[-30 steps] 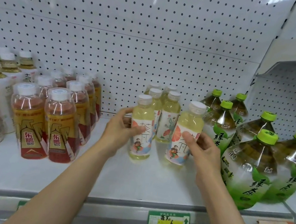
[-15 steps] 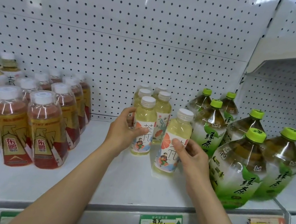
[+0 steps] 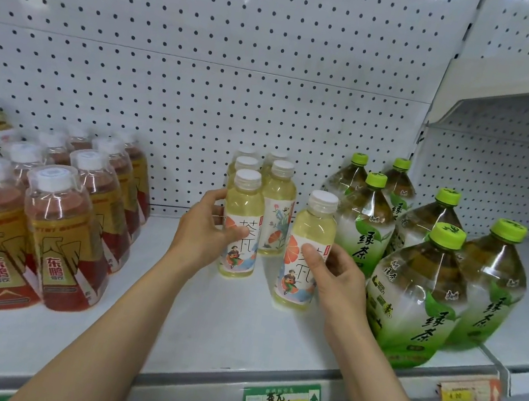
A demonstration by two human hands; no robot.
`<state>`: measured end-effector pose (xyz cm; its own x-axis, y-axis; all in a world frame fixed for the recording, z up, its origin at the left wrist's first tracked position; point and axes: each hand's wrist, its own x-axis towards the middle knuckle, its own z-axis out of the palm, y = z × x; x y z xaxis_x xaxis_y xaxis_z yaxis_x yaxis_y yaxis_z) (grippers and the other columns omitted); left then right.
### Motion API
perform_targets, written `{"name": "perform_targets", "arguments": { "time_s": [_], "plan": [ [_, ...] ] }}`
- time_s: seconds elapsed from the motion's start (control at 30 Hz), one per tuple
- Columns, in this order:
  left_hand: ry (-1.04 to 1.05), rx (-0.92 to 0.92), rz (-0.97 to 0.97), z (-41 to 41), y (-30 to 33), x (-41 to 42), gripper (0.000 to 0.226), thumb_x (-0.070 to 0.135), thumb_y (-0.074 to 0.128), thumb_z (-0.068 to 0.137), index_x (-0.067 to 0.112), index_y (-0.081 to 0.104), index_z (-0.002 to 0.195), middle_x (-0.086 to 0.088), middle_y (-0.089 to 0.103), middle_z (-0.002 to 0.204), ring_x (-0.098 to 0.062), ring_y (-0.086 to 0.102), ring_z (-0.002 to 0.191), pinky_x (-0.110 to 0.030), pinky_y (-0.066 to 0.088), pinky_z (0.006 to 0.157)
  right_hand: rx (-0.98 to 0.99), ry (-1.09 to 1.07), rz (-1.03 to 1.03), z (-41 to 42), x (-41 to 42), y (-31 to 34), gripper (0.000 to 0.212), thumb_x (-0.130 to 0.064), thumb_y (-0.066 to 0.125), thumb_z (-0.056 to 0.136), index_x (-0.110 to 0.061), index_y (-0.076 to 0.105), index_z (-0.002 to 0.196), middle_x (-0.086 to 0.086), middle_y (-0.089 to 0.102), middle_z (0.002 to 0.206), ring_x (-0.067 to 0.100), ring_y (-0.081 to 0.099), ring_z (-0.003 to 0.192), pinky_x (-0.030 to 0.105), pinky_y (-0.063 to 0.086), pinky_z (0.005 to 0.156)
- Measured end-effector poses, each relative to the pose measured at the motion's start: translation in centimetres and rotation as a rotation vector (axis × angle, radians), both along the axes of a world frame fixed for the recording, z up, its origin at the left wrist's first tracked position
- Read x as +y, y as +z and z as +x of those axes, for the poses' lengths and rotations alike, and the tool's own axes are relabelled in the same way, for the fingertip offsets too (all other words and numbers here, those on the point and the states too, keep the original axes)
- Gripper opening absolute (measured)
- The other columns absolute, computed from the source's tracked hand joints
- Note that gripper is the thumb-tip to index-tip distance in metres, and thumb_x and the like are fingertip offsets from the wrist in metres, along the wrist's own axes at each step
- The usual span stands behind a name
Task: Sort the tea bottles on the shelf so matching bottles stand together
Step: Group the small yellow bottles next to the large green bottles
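Pale-yellow tea bottles are standing on the shelf (image 3: 236, 327): left hand (image 3: 204, 232) is grasping one (image 3: 241, 228), right hand (image 3: 335, 277) is grasping another (image 3: 310, 242)

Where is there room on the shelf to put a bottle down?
Bare shelf lies between the red-label bottles and the pale yellow bottles, and along the front edge. It is crowded by the green-cap bottles on the right.

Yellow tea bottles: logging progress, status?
Left hand grips front bottle. Right hand grips tilted bottle. Green-cap bottles crowd right.
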<state>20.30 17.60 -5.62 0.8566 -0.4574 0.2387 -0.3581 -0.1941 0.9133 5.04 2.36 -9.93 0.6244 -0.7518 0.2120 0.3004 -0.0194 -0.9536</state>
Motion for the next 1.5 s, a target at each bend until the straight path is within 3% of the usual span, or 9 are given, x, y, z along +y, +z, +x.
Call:
{"name": "perform_targets", "arguments": {
  "time_s": [0.23, 0.37, 0.5, 0.6, 0.7, 0.8, 0.87, 1.1, 1.5],
  "plan": [
    [0.035, 0.062, -0.021, 1.2, 0.1, 1.8, 0.064, 0.008, 0.076, 0.086, 0.027, 0.049, 0.141, 0.000, 0.062, 0.122, -0.019, 0.060, 0.113, -0.048, 0.054, 0.097, -0.038, -0.001, 0.024, 0.2, 0.0, 0.0, 0.043, -0.019, 0.077, 0.081, -0.005, 0.068, 0.121, 0.004, 0.079, 0.103, 0.016, 0.076, 0.091, 0.021, 0.058, 0.069],
    [0.105, 0.016, 0.035, 1.2, 0.8, 2.6, 0.059, 0.003, 0.069, 0.090, 0.023, 0.047, 0.141, -0.001, 0.058, 0.126, -0.023, 0.056, 0.121, -0.042, 0.050, 0.093, -0.040, -0.041, 0.001, 0.4, 0.1, -0.2, 0.046, -0.021, 0.078, 0.081, -0.010, 0.067, 0.124, 0.003, 0.078, 0.107, 0.017, 0.075, 0.098, 0.026, 0.060, 0.078],
    [0.263, -0.315, 0.013, -1.4, 3.0, 2.0, 0.083, 0.022, 0.071, 0.092, 0.021, 0.022, 0.159, -0.006, 0.027, 0.161, -0.021, 0.022, 0.151, -0.032, 0.022, 0.117, -0.043, -0.076, -0.014, 0.4, 0.2, -0.1, 0.041, -0.019, 0.077, 0.085, -0.017, 0.067, 0.125, -0.002, 0.077, 0.109, 0.010, 0.073, 0.099, 0.020, 0.059, 0.077],
    [0.160, -0.560, -0.076, -2.1, 6.2, -0.8, 0.067, 0.036, 0.070, 0.092, 0.024, 0.040, 0.152, -0.006, 0.044, 0.148, -0.024, 0.039, 0.138, -0.035, 0.033, 0.114, -0.062, -0.075, -0.009, 0.4, 0.4, 0.1, 0.038, -0.017, 0.076, 0.087, -0.019, 0.067, 0.124, -0.003, 0.076, 0.109, 0.005, 0.073, 0.095, 0.017, 0.057, 0.073],
    [0.012, -0.700, 0.319, 0.6, 9.2, -5.6, 0.058, 0.050, 0.064, 0.092, 0.023, 0.055, 0.142, -0.008, 0.059, 0.134, -0.028, 0.043, 0.130, -0.040, 0.039, 0.103, -0.071, -0.076, -0.009, 0.3, 0.6, 0.1, 0.039, -0.015, 0.076, 0.087, -0.018, 0.065, 0.125, -0.004, 0.075, 0.110, 0.001, 0.072, 0.094, 0.015, 0.056, 0.073],
    [0.049, -0.844, 0.825, 2.5, 11.0, -9.2, 0.065, 0.073, 0.048, 0.090, 0.022, 0.066, 0.126, -0.008, 0.068, 0.119, -0.029, 0.042, 0.129, -0.041, 0.036, 0.097, -0.054, -0.084, -0.011, 0.3, 0.6, 0.0, 0.043, -0.020, 0.077, 0.086, -0.020, 0.064, 0.127, -0.004, 0.075, 0.112, 0.006, 0.072, 0.100, 0.024, 0.059, 0.083],
    [0.065, -0.886, 0.918, 3.3, 11.2, -10.6, 0.067, 0.077, 0.047, 0.087, 0.019, 0.068, 0.112, -0.007, 0.068, 0.109, -0.029, 0.046, 0.121, -0.039, 0.035, 0.091, -0.051, -0.080, -0.004, 0.3, 0.6, -0.2, 0.045, -0.021, 0.077, 0.086, -0.021, 0.064, 0.129, -0.003, 0.075, 0.114, 0.012, 0.072, 0.105, 0.032, 0.059, 0.090],
    [-0.267, -0.566, 0.641, 5.6, 11.5, -9.7, 0.040, 0.044, 0.078, 0.084, 0.031, 0.069, 0.121, 0.000, 0.067, 0.121, -0.017, 0.060, 0.111, -0.032, 0.046, 0.092, -0.051, -0.077, 0.000, 0.4, 0.5, -0.4, 0.049, -0.021, 0.077, 0.085, -0.021, 0.062, 0.132, -0.002, 0.073, 0.119, 0.011, 0.071, 0.107, 0.034, 0.058, 0.093],
    [-0.394, -0.576, 0.611, 6.9, 11.1, -8.8, 0.037, 0.015, 0.070, 0.092, 0.035, 0.067, 0.124, 0.005, 0.067, 0.125, -0.015, 0.061, 0.106, -0.032, 0.046, 0.097, -0.013, -0.070, -0.029, 0.4, 0.4, -0.6, 0.054, -0.032, 0.078, 0.084, -0.028, 0.060, 0.134, -0.004, 0.069, 0.127, 0.013, 0.068, 0.113, 0.040, 0.056, 0.098]
  ]
}}
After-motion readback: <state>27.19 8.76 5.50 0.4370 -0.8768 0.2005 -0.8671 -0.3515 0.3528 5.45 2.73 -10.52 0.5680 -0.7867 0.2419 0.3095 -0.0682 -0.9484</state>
